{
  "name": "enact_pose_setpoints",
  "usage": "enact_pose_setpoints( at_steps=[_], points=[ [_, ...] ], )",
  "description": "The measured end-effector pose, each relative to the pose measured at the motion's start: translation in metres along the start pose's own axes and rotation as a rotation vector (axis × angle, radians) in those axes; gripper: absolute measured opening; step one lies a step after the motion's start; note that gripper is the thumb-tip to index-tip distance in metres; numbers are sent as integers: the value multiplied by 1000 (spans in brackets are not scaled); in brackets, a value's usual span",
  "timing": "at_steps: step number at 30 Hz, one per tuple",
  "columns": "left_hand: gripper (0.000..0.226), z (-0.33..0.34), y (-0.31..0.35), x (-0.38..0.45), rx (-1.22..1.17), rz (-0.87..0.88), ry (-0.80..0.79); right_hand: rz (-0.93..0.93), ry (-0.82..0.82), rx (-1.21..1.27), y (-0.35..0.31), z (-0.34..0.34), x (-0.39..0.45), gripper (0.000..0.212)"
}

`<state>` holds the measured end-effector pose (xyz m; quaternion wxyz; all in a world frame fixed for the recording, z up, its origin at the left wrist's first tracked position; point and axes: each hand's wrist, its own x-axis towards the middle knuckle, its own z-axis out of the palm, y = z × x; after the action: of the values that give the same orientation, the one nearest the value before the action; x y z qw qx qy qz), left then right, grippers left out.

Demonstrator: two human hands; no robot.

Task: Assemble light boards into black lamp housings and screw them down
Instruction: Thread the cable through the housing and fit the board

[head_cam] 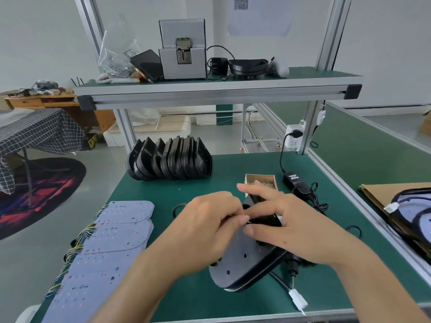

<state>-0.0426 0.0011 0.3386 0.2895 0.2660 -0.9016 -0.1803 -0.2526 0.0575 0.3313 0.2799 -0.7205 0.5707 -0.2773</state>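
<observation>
Pinching thin wires at the black lamp housing [247, 259] near the counter's front edge, the left hand [205, 231] and right hand [291, 227] should steady its rigid, light rim, sparing fragile leads.

Two bare forearms are seen entering from the bottom edge, with no sleeve edge reached by the frame. The left hand [205, 231] and the right hand [289, 224] are uncovered, and no gloves, rings, watch or wrist straps are worn. Short, plain, unpainted nails are shown on the fingers [256, 190].
</observation>
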Motion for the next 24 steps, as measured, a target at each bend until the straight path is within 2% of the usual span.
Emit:
enact_pose_setpoints(
  at_steps=[3, 7, 13, 18, 22, 23, 24],
  points=[
    [23, 1, 2, 0, 10, 33, 59, 29, -20, -61, 0, -2, 2, 20],
    [23, 0, -1, -4, 41, 56, 126, 68, -17, -36, 0, -1, -2, 30],
    [24, -3, -3, 0, 86, 97, 73, 95, 28, -6, 6, 2, -9, 31],
    [24, 1, -7, 2, 76, 117, 97, 83, 62, 41, 11, 1, -9, 31],
    [26, 15, -13, 2, -16, 9, 173, 7, 72, 106, 22, 2, -8, 20],
    [28, 18, -15, 0, -71, -52, 204, -46, 78, 182, 25, 4, -10, 27],
    [31, 20, -18, -1, -137, -112, 232, -111, 104, 290, 30, 8, -12, 44]
  ],
)
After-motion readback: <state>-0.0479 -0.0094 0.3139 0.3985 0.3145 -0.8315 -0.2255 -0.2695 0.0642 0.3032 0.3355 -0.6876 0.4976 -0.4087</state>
